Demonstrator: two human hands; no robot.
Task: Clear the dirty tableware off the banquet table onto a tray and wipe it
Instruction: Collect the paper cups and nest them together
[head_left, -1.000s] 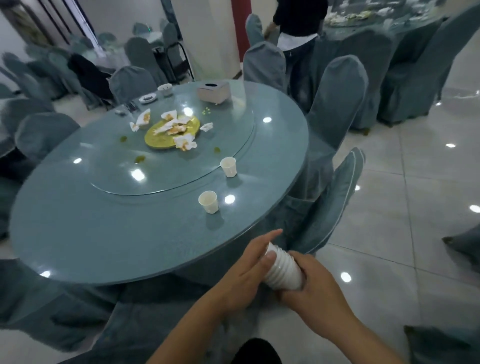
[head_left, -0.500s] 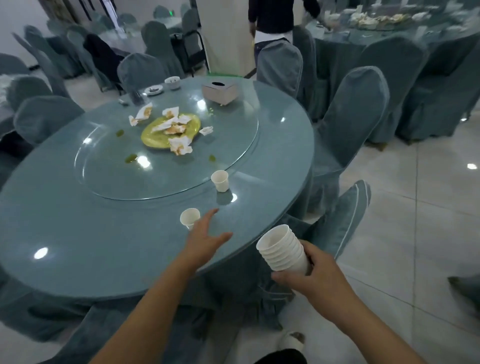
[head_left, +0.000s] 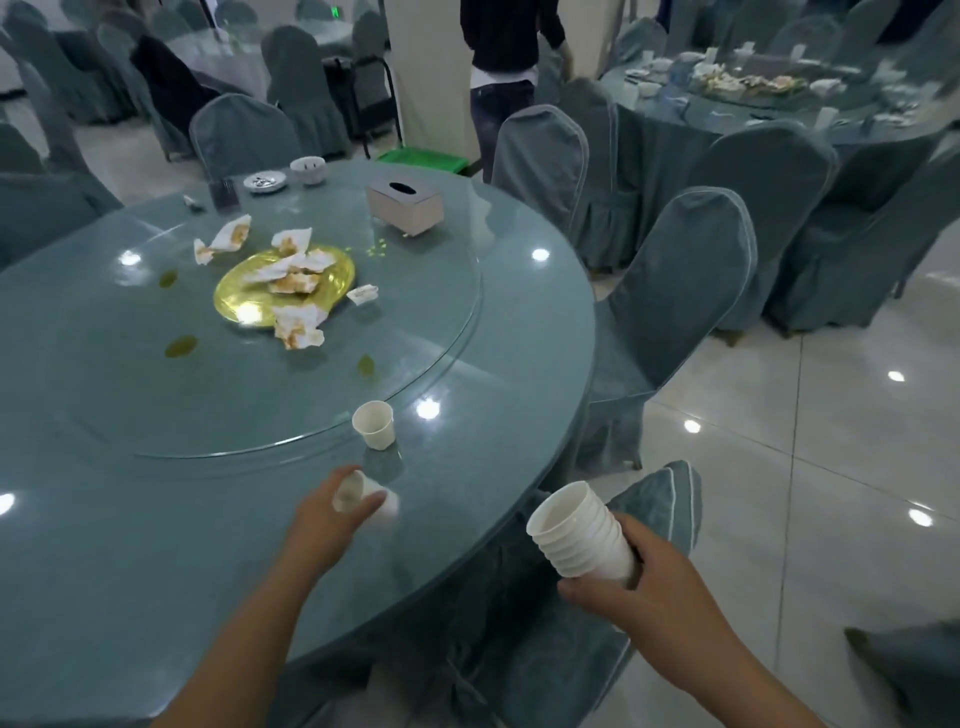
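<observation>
My left hand (head_left: 324, 512) grips a small white paper cup (head_left: 363, 494), tilted on its side just above the round teal banquet table (head_left: 130, 545) near its front edge. My right hand (head_left: 644, 574) holds a stack of white paper cups (head_left: 576, 532) off the table's edge, mouths pointing up and left. Another white cup (head_left: 373, 423) stands upright on the table just beyond my left hand. On the glass turntable (head_left: 415, 332) lies a yellow plate (head_left: 249, 296) with soiled crumpled napkins (head_left: 298, 325) on and around it.
A tissue box (head_left: 405, 202) sits at the turntable's far side, with a small dish (head_left: 265, 182) and bowl (head_left: 307, 169) at the table's far rim. Covered chairs (head_left: 675, 291) ring the table on the right. A person (head_left: 506, 67) stands beyond, beside another laden table (head_left: 753, 98).
My left hand left the cup stack, reached out to the nearest cup on the table and took hold of it. The stack stays in my right hand, lifted and turned mouth-up.
</observation>
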